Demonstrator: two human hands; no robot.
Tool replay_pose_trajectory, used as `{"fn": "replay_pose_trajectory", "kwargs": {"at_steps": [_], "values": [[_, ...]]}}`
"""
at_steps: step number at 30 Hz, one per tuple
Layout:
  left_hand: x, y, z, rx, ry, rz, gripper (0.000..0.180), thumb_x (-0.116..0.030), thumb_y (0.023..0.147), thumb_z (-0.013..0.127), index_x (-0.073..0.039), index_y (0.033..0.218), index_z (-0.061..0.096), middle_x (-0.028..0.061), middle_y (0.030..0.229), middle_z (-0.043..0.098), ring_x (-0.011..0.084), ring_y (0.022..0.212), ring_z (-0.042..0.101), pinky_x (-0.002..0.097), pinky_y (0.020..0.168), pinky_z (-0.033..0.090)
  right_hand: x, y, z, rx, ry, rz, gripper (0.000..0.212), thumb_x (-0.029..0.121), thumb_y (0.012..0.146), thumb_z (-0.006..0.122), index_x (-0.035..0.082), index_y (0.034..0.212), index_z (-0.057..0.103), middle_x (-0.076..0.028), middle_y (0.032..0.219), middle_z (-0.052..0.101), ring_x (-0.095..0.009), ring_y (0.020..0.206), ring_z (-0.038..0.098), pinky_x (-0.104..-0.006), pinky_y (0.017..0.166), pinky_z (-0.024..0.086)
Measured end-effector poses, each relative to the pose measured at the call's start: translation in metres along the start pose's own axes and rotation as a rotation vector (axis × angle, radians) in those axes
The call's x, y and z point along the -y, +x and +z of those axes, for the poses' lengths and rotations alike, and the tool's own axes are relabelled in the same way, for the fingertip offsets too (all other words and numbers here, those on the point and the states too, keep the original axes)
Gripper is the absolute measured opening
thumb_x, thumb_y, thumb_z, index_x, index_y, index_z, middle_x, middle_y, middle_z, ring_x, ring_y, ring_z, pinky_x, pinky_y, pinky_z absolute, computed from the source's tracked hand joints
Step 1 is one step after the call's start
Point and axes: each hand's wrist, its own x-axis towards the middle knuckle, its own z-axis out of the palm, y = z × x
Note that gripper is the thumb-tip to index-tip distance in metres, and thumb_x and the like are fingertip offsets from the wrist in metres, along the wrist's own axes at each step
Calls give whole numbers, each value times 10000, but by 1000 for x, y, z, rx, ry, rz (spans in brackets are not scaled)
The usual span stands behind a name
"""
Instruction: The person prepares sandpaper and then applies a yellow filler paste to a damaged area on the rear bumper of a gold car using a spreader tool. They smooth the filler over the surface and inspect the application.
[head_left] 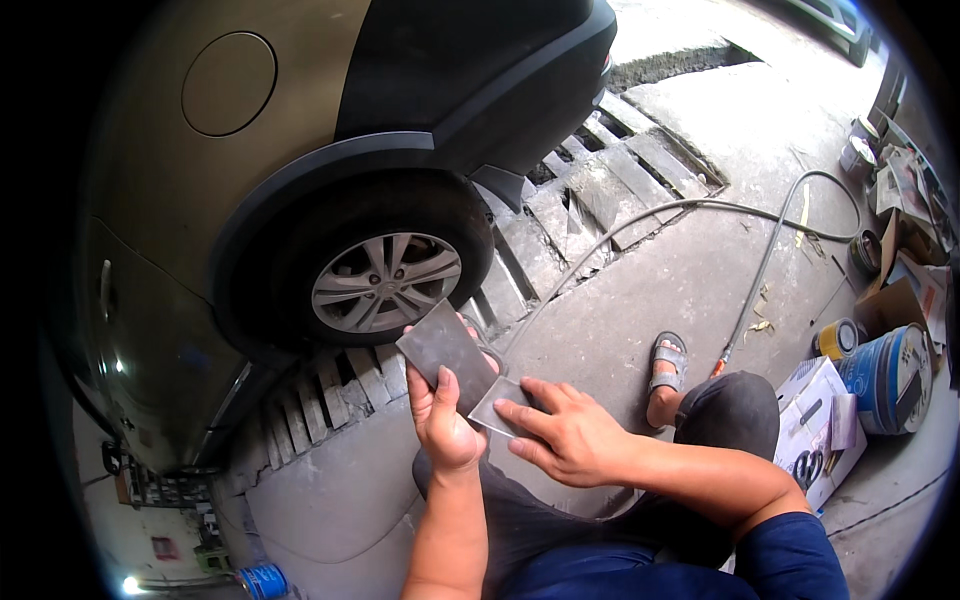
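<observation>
My left hand (pixel 447 432) is closed round a thin grey rectangular plate (pixel 443 352), with the thumb lying on its face and the fingertips showing at its far edge. Against the near right edge of that plate rests a smaller, translucent flat square (pixel 494 410), perhaps a plastic spreader. My right hand (pixel 578 437) grips this square, its fingers on top and the thumb at the near side. Beyond both hands is a car wheel (pixel 386 283) with silver spokes, below the rear fender of a two-tone car (pixel 290 80).
A grey hose (pixel 690 203) loops over the concrete floor. Slatted metal grating (pixel 600 190) runs beneath the car. At my right stand a blue-and-white bucket (pixel 885 380), a yellow-banded can (pixel 838 338), a cardboard box (pixel 885 300) and scissors (pixel 806 466) on a white box.
</observation>
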Motion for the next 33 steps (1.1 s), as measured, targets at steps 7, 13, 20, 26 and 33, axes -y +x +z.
{"fn": "replay_pose_trajectory", "kwargs": {"at_steps": [7,13,20,26,33], "values": [[18,-10,-4,3,92,-2,461,-124,975,435,-136,1435,394,200,1407,457,349,1294,452,578,1077,347,-18,15,-13,-24,124,124,427,353,917,585,120,1274,594,-245,1226,561,-428,1064,568,-474,908,465],[12,-5,-6,27,13,-47,460,-135,968,464,-148,1424,405,201,1397,467,385,1283,463,577,1061,379,-7,6,-13,-44,-21,25,429,350,892,609,129,1259,602,-233,1187,565,-416,1015,569,-474,878,464],[2,0,-9,61,-19,-118,429,-130,971,466,-140,1400,448,216,1392,474,373,1304,450,558,1087,356,3,2,-6,-62,-127,-11,420,350,866,636,158,1238,607,-221,1184,566,-368,977,581,-465,802,478],[8,-4,-14,67,16,-133,414,-125,977,445,-124,1392,453,210,1375,494,374,1298,460,556,1088,356,-8,11,-12,-106,-188,-23,419,361,850,652,169,1220,617,-203,1181,563,-346,962,574,-454,768,471],[13,-7,-16,100,39,-203,432,-128,990,435,-117,1422,415,229,1373,489,409,1294,455,530,1091,356,-15,20,-24,-185,-199,1,387,346,844,656,172,1188,626,-183,1110,567,-339,917,564,-455,732,448]]}}
